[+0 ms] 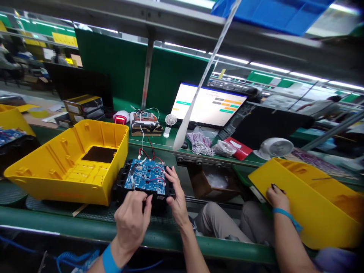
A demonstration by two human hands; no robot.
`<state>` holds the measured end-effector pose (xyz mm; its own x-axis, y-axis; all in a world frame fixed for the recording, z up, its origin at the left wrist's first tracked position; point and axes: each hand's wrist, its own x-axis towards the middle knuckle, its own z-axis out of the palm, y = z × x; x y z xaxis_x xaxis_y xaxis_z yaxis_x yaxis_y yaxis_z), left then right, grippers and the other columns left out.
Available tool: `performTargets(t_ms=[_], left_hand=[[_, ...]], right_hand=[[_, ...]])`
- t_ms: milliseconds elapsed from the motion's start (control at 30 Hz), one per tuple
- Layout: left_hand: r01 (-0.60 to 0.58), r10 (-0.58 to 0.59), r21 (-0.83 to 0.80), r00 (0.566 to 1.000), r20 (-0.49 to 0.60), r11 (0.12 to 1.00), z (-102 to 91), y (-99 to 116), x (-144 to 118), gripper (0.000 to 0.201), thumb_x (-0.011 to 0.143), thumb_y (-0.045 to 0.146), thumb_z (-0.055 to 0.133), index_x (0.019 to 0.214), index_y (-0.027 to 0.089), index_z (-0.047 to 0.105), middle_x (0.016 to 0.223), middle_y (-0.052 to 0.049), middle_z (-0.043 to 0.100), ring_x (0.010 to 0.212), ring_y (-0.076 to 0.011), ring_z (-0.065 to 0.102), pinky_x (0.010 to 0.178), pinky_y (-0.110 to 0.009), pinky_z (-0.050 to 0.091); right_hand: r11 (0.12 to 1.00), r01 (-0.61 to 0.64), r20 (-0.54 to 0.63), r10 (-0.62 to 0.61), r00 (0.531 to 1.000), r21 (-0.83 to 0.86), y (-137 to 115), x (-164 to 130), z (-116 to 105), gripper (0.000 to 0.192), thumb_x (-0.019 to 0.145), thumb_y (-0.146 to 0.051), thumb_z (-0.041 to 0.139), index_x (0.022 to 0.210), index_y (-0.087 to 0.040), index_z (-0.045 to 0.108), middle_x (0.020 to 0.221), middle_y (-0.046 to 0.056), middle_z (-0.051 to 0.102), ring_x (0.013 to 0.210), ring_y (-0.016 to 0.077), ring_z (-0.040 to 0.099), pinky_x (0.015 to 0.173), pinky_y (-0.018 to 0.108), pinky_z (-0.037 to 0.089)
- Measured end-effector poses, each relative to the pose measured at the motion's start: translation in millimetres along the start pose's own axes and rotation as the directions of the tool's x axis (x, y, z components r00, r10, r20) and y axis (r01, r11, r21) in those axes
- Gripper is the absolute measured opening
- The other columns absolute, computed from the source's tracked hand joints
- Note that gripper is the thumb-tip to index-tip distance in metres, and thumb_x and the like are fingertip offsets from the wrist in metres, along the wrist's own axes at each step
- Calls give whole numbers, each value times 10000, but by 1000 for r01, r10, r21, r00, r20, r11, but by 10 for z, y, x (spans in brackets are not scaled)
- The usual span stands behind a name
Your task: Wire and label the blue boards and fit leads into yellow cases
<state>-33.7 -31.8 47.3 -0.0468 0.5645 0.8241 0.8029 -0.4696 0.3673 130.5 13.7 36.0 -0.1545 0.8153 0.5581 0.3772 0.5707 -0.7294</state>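
A blue circuit board (148, 176) with many small parts and thin wires lies on top of a black case (121, 185) on the conveyor. My left hand (132, 214), a blue band at its wrist, is curled at the front edge of the board. Its thumb and bent fingers are closed together, and anything between them is hidden. Along the case's right side rests my right hand (178, 197), fingers stretched out and thumb at the front corner. Red, black and white wires run from the back of the board.
Left of the case stands a yellow housing (71, 193). At right, a co-worker's hand (278, 199) is on another yellow housing (307, 204). Behind are a small fan (171, 120), a lit monitor (207, 104) and bundled cables (200, 144). A white strip (196, 98) hangs down in front.
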Motion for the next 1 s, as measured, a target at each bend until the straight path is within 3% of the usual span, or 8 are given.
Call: performTargets(t_ms=[67,133,233,400,733,833,933,1000], left_hand=[[-36,38,18,991,-127,999,-57,-107,41,281,780,135,692,999,155,516,901,-71,610,848,-188,593,752,-308,483],[-17,20,22,985,-170,1000,-72,-226,56,383,756,159,722,1076,144,513,1039,-121,603,1012,-243,576,870,-395,478],[-26,27,10,995,-98,1000,-5,-425,-4,422,798,195,678,1174,146,493,1178,-147,576,1151,-280,530,978,-475,432],[-202,203,26,977,-61,979,159,-695,-157,561,792,185,673,1291,148,420,1219,-155,553,1197,-282,506,1006,-485,440],[-168,168,-1,984,-63,986,169,-679,-181,556,805,151,650,1305,157,407,1232,-148,542,1205,-275,508,1019,-495,445],[-161,159,-26,986,-46,987,165,-683,-185,565,807,134,644,1309,155,385,1226,-149,553,1223,-277,501,1019,-497,445],[-152,148,-58,987,-64,987,166,-685,-179,559,817,134,627,1302,172,352,1223,-144,567,1234,-275,501,1006,-507,454],[-152,146,-66,986,-78,986,166,-684,-174,527,822,144,618,1277,180,354,1216,-141,577,1234,-273,505,997,-509,460]], right_hand=[[999,26,17,-25,1000,-38,30,-4,-6,779,744,-665,615,1377,-255,418,1490,83,344,1422,310,160,1138,535,186],[996,39,7,-38,999,-79,47,-6,10,795,709,-523,736,1378,-252,402,1491,94,338,1420,316,161,1132,553,190],[995,33,-11,-34,999,-97,36,-11,35,743,738,-409,741,1377,-256,393,1490,98,338,1419,317,165,1124,574,192],[998,28,4,-28,1000,-53,-4,-20,20,651,819,-416,648,1393,-266,379,1504,80,317,1425,308,144,1130,572,175],[995,37,-43,-41,998,-97,30,1,7,657,757,-390,715,1346,-268,448,1454,87,398,1398,334,225,1111,612,190],[997,-7,68,12,998,-79,-118,68,-183,517,794,-387,684,1271,-271,524,1421,87,444,1377,333,277,1093,606,242],[992,26,33,-21,999,-127,-353,210,-280,346,863,-357,602,1199,-282,573,1376,79,486,1326,313,363,1064,573,308],[966,113,18,-111,994,-233,-517,323,-194,298,873,-313,590,1170,-291,583,1326,72,521,1270,293,421,1037,535,346]])
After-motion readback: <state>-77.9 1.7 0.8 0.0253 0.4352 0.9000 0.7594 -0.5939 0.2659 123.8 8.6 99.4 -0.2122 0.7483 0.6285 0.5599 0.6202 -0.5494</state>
